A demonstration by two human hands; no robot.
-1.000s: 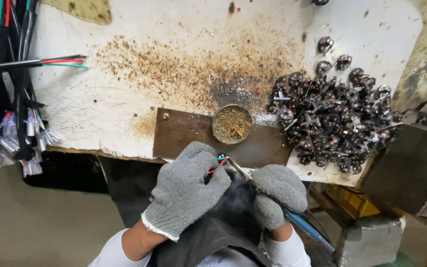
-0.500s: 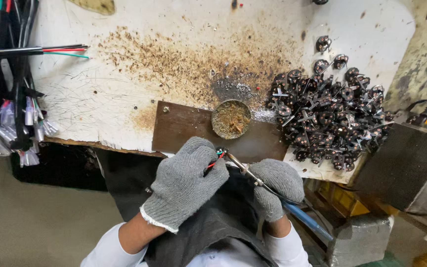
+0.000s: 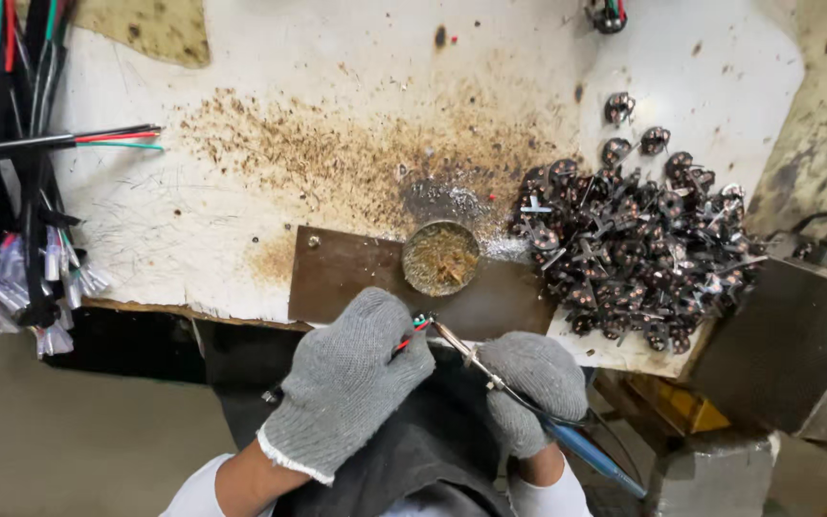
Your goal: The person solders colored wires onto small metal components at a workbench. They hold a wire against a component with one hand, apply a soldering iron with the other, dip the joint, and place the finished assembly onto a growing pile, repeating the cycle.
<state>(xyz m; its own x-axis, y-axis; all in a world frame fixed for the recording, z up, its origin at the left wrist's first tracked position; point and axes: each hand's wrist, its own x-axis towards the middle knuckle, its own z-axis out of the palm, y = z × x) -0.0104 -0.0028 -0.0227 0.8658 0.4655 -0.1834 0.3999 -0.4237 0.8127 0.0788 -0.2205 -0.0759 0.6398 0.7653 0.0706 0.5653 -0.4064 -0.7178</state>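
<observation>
Both hands wear grey knit gloves at the front edge of a stained white bench (image 3: 356, 124). My left hand (image 3: 346, 378) is closed around a cable end whose red, green and blue wire tips (image 3: 416, 326) poke out toward the right. My right hand (image 3: 528, 383) grips a soldering iron (image 3: 567, 436) with a blue handle; its thin metal tip reaches up-left to the wire tips. Just beyond the hands a small round tin of brownish flux (image 3: 440, 257) sits on a brown plate (image 3: 356, 278).
A heap of several small dark metal parts (image 3: 638, 249) lies on the bench at the right. Bundles of black cables with coloured wires (image 3: 21, 144) hang at the left. A grey metal box (image 3: 796, 335) stands at the right edge.
Both hands stay together at the bench edge with the iron tip at the wire ends. Only the view has shifted slightly.
</observation>
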